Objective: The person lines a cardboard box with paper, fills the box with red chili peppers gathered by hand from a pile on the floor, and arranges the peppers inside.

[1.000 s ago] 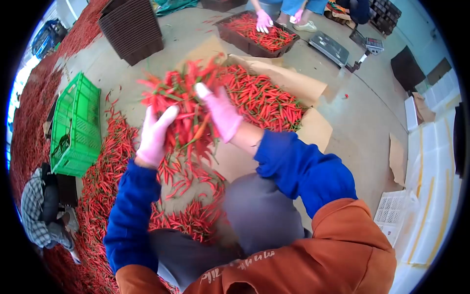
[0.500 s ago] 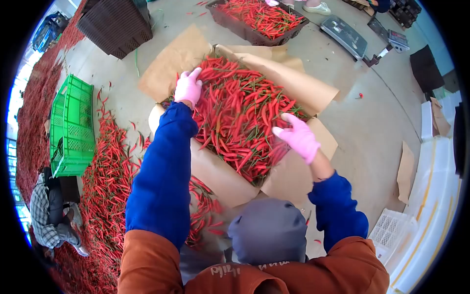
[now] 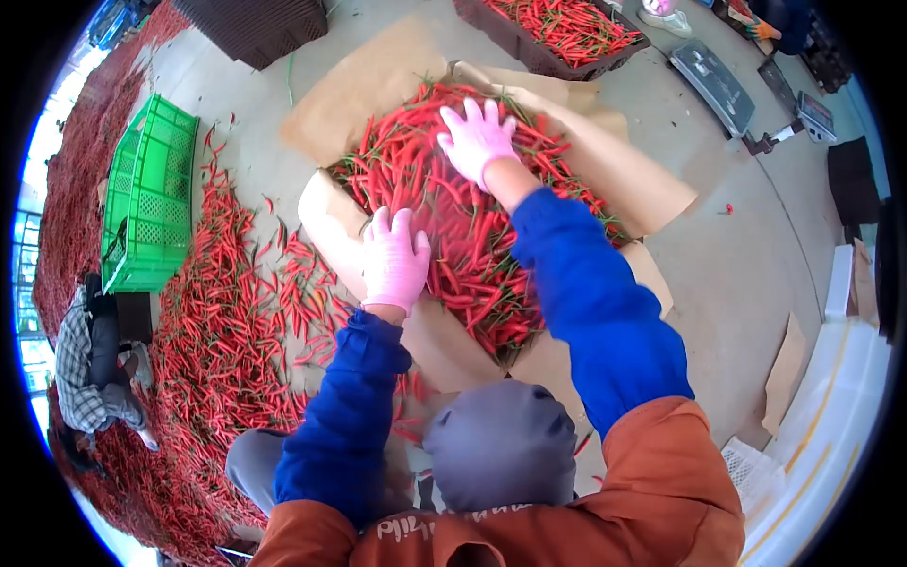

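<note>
Red chili peppers (image 3: pixel 472 246) with green stems are heaped in a container lined with brown paper (image 3: pixel 619 175), whose sheets fold outward on all sides. My right hand (image 3: pixel 477 142), in a pink glove, lies on the far part of the heap with its fingers spread. My left hand (image 3: pixel 395 265), gloved the same way, rests at the near left edge of the heap beside the paper flap, fingers stretched forward. Neither hand grips anything visible. The container's walls are hidden beneath the paper.
Loose chilies (image 3: pixel 222 340) cover the floor at left, beside a green plastic crate (image 3: pixel 151 198). A dark crate of chilies (image 3: pixel 567 42) and a floor scale (image 3: pixel 713 85) stand beyond. A person in a checked shirt (image 3: pixel 85 354) bends at far left. White boxes (image 3: pixel 822 406) line the right.
My right hand has moved from the right edge to the far part of the heap. My left hand has come back from the far left corner to the near left edge.
</note>
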A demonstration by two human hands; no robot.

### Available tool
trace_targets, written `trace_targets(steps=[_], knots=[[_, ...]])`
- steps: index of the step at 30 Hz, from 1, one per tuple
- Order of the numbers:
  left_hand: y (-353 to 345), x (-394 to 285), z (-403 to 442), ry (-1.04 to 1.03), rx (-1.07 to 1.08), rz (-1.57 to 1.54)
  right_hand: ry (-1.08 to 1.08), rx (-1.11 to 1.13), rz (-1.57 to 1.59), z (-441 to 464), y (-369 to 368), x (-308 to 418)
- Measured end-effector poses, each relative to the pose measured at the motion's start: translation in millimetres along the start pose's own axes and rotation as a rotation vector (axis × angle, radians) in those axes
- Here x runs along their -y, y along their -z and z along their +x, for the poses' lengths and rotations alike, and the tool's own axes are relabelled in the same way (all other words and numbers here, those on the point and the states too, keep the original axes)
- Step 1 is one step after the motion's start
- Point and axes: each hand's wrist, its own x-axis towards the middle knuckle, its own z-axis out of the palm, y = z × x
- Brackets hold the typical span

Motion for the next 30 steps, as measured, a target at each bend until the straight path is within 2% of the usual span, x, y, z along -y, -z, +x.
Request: trace_targets(steps=[2, 5, 6, 8, 10, 12, 16, 18, 19, 22, 25, 28, 29, 30], knots=[[-2, 2, -3, 0.051, -0.071, -0.008, 0.066, 0.001, -0.032, 24, 2, 3], [3, 1, 17, 0.04, -0.184, -0.032, 0.079, 0.161, 0.078, 30, 25, -7], [15, 1, 23, 0.044, -0.144, -0.083, 0.079, 0.22, 0.005, 17, 50, -5], [28, 0, 34, -0.059, -0.106, 0.003, 0.211, 0.221, -0.104, -33, 77, -8], [16, 5, 51, -0.153, -0.062, 0.18, 0.39, 0.153, -0.086, -82, 61, -20], [-2, 20, 72, -0.059, 0.02, 0.245, 0.418, 0.262, -0.147, -128, 52, -30], [-22, 61, 92, 0.106, -0.056, 0.218, 0.363, 0.15, -0.155, -172, 61, -68], [-30, 73, 103, 0.143, -0.119, 0.175, 0.327, 0.214, -0.2, -184, 72, -80], [-37, 75, 110, 0.266, -0.14, 0.154, 0.316, 0.196, -0.203, -188, 73, -86], [-23, 18, 83, 0.256, -0.155, 0.388, 0.26, 0.2, -0.209, -187, 76, -95], [-56, 8, 59, 0.112, -0.29, 0.331, 0.243, 0.237, -0.226, -170, 71, -81], [-23, 0, 57, 0.213, -0.084, 0.076, 0.178, 0.537, -0.289, -137, 127, -56], [-17, 5, 58, 0.246, -0.118, 0.005, 0.189, 0.528, -0.225, -120, 140, -54], [-11, 10, 57, 0.283, -0.151, -0.065, 0.225, 0.377, -0.071, -102, 126, -65]])
